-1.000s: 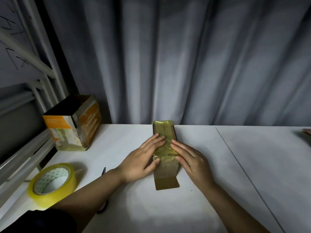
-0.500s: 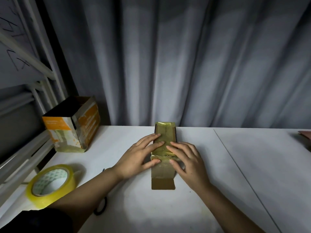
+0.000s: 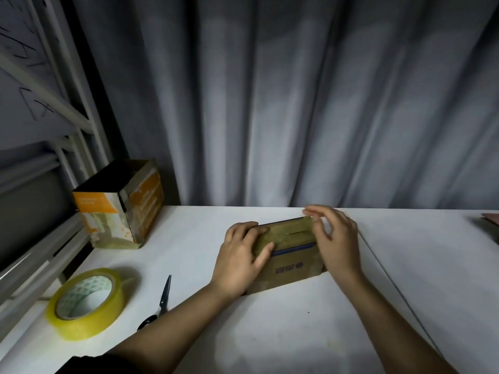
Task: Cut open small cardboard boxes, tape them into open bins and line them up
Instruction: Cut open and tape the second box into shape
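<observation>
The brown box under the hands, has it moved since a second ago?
Yes. The box has turned: it pointed lengthwise at the curtain, and now lies crosswise, parallel to it, held by the left hand.

Small box (image 3: pixel 290 255) on table (image 3: pixel 297 333), left hand (image 3: pixel 240 261) at its left end, right hand (image 3: pixel 336 242) at its right end. Left of small box: scissors (image 3: pixel 161 302), then tape roll (image 3: pixel 87 303). Open bin (image 3: pixel 118 205) behind-left of small box; curtain (image 3: pixel 297 103) behind.

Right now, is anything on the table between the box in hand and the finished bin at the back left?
Nothing visible. Bare table lies between the box and the bin. The tape roll and scissors lie nearer the person, off that line.
</observation>
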